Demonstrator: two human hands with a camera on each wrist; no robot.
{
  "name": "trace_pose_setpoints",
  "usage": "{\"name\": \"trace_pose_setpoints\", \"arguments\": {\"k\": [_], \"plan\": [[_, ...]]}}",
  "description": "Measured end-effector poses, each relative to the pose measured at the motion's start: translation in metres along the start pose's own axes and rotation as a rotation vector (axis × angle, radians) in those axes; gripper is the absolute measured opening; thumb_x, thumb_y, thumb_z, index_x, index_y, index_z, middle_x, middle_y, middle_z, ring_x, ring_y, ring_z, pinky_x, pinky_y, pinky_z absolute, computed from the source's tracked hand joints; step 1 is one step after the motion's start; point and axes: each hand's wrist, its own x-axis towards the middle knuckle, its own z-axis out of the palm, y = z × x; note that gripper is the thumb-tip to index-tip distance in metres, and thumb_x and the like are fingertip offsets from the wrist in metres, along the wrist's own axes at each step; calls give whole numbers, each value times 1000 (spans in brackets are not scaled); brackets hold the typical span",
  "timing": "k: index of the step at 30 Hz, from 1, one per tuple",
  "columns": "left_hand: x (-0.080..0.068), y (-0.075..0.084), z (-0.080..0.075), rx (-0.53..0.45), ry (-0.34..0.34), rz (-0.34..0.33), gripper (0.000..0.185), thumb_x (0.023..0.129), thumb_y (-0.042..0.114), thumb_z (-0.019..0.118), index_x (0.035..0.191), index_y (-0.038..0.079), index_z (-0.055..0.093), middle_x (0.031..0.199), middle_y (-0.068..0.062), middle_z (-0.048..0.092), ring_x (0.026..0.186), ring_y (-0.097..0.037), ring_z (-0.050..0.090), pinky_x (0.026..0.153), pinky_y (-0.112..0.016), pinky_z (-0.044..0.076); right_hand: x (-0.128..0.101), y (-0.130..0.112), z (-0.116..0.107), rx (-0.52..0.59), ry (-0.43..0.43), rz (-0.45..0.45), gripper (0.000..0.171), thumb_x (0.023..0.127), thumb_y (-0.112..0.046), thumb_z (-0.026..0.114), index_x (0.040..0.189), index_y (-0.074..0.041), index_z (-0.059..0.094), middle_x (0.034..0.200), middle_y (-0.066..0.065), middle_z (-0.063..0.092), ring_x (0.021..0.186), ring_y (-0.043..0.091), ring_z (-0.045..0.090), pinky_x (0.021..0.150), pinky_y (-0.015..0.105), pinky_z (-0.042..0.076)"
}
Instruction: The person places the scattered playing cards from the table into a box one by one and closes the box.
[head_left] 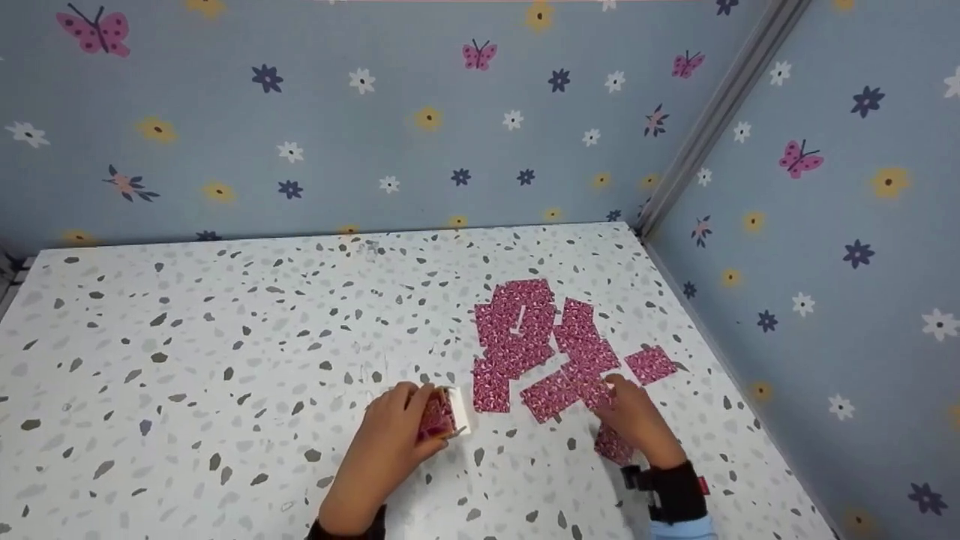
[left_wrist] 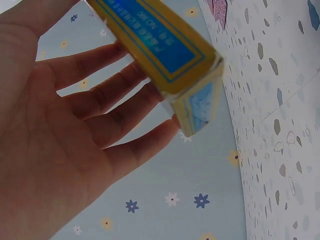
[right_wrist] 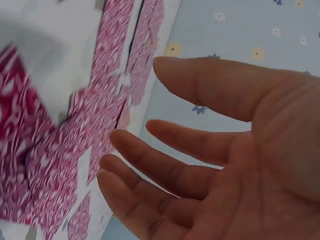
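bare tabletop (head_left: 187, 337) left, cards (head_left: 540, 345) crowd right

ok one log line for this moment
left hand: holds card box | right hand: open on spread cards | table

A card box (head_left: 439, 412) is held in the left grip (head_left: 390, 442), lifted just above the surface (head_left: 187, 360). To the right of that grip, a spread of cards (head_left: 536, 345) is laid flat on the surface, reaching away from it toward the back wall (head_left: 337, 135). The right grip (head_left: 634, 416) is placed over the near right edge of the spread, with one single card (head_left: 651, 364) set just beyond it and another card (head_left: 613, 445) partly covered beneath it. A side wall (head_left: 840, 225) is found further right.
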Motion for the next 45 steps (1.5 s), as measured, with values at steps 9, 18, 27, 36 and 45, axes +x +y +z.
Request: {"name": "trace_pose_setpoints", "arguments": {"k": [9, 18, 27, 36, 45], "plan": [[2, 1, 3, -6, -19, -4, 70, 67, 36, 79, 122, 1, 53, 105, -12, 56, 95, -26, 56, 88, -42, 47, 23, 38, -19, -165, -19, 129, 66, 81, -14, 65, 131, 18, 35, 125, 41, 44, 115, 56, 41, 98, 61, 36], [3, 1, 3, -13, -34, -8, 68, 68, 34, 79, 123, 3, 53, 106, -13, 55, 96, -28, 56, 88, -44, 46, 25, 55, -12, -216, -34, 197, 84, 74, -39, 75, 123, 19, 38, 119, 45, 38, 112, 58, 37, 92, 61, 38], [3, 0, 4, -1, -28, -9, 69, 67, 36, 79, 122, 4, 53, 105, -11, 56, 94, -25, 56, 87, -42, 47, 30, 53, -9, -226, -38, 237, 90, 70, -45, 77, 122, 17, 39, 118, 43, 39, 112, 57, 38, 95, 62, 35], [3, -2, 2, 9, -17, -2, 69, 68, 36, 79, 122, 2, 54, 105, -12, 55, 94, -26, 56, 86, -42, 47, 33, 50, -10, -221, -46, 244, 93, 69, -46, 77, 125, 16, 37, 120, 44, 39, 113, 59, 37, 95, 64, 35], [2, -2, 3, 11, -27, -12, 69, 68, 35, 79, 122, 2, 54, 104, -12, 56, 94, -25, 56, 87, -42, 47, 36, 54, -11, -175, -81, 281, 98, 69, -47, 78, 130, 15, 33, 125, 45, 35, 117, 60, 34, 98, 64, 33]]}}
